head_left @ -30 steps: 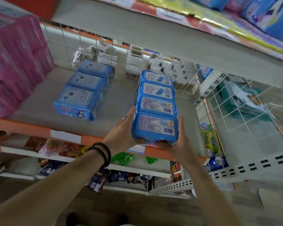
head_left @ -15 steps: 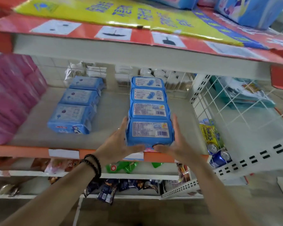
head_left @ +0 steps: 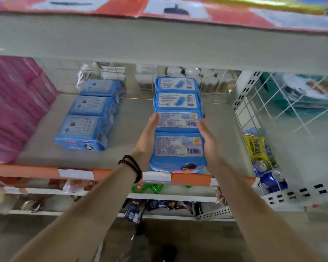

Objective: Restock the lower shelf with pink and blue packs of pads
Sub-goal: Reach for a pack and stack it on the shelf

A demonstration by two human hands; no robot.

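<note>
We see both hands flat against a row of four blue packs (head_left: 177,125) lying front to back on the lower shelf (head_left: 134,118). Left hand (head_left: 147,140) presses the row's left side with straight fingers, tips reaching the third pack from the back; right hand (head_left: 208,140) mirrors it on the right side, fingers straight, not curled round anything. The row sits between the palms, its front end at the orange shelf edge (head_left: 36,172).

Labels: white panels with barcodes on the two near packs, a pad drawing on the two far ones, text too blurred to read. A cartoon face shows on the front pack's end.

At 9 o'clock from the row, well apart, a second row of three blue packs (head_left: 89,114), print unreadable. At far 9 o'clock, stacked pink packs (head_left: 13,103), cut off by the frame edge. A black bead bracelet (head_left: 131,166) on the left wrist. At 3 o'clock, behind a wire divider (head_left: 257,114), a yellow packet (head_left: 254,146) and blue cans (head_left: 269,176), lettering not legible. Lower shelves are blurred.
</note>
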